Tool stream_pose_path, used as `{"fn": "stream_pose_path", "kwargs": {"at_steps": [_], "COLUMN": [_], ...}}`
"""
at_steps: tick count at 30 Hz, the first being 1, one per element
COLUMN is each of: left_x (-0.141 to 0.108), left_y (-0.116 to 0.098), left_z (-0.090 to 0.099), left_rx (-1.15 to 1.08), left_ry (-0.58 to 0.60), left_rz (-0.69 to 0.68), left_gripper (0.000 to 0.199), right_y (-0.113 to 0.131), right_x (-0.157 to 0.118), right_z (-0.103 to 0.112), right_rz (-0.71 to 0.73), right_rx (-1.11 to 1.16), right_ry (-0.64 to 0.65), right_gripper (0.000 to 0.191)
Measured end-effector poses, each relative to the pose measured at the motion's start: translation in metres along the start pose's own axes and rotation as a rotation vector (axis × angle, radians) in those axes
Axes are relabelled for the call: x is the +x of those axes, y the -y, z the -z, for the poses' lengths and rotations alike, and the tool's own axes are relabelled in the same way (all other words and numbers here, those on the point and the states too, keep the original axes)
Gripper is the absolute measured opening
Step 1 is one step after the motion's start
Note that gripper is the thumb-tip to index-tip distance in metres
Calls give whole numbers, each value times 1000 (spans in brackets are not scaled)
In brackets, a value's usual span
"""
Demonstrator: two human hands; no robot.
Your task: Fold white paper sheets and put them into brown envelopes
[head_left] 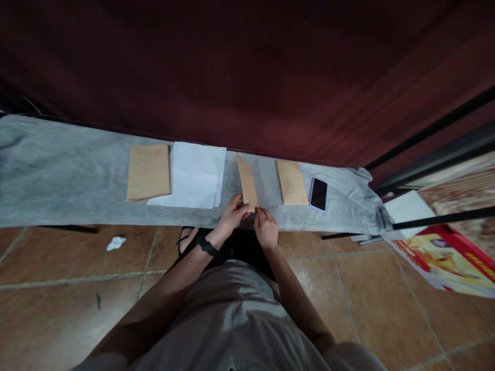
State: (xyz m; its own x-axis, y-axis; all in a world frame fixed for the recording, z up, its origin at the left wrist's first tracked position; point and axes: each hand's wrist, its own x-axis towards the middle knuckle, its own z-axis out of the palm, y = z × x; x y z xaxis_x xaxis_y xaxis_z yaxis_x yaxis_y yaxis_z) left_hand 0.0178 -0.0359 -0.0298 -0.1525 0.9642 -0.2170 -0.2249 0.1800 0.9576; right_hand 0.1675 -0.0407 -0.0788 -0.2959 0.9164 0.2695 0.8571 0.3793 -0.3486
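Observation:
A brown paper envelope [248, 183] is held up at a tilt over the grey cloth, near the front edge. My left hand [233, 214], with a dark band on the wrist, pinches its lower left side. At its lower right corner, the fingers of my right hand [266, 227] are closed on the same envelope. Left of my hands lie white paper sheets [195, 175], and past them a stack of brown envelopes [149, 172] partly over the sheets' edge. Another pile of brown envelopes [292, 183] rests to the right.
A phone [319, 194] lies right of the right-hand pile on the cloth-covered narrow table [69, 175]. Behind it hangs a dark red curtain [247, 77]. Black metal bars [444, 219] and a red-yellow box [448, 257] are at the right. A crumpled white scrap [116, 243] lies on the tiled floor.

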Motion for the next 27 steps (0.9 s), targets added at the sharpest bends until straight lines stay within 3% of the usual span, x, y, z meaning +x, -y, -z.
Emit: {"fn": "stream_pose_path", "kwargs": {"at_steps": [8, 13, 17, 22, 27], "left_x": [-1, -6, -4, 6, 6], "left_y": [1, -1, 8, 31, 39], "left_z": [0, -3, -4, 0, 4], "left_rx": [0, -75, -83, 92, 7], "left_ry": [-33, 21, 76, -114, -42], "left_rz": [17, 33, 65, 86, 123], "left_gripper": [29, 41, 48, 40, 50], "right_y": [6, 4, 0, 0, 15], "right_x": [1, 7, 10, 9, 3], "right_z": [0, 5, 5, 0, -14], "right_rz": [-20, -99, -278, -463, -548], "right_rx": [-48, 27, 341, 906, 1247], "right_ry": [-2, 10, -80, -109, -68], "right_gripper": [35, 29, 29, 35, 35]}}
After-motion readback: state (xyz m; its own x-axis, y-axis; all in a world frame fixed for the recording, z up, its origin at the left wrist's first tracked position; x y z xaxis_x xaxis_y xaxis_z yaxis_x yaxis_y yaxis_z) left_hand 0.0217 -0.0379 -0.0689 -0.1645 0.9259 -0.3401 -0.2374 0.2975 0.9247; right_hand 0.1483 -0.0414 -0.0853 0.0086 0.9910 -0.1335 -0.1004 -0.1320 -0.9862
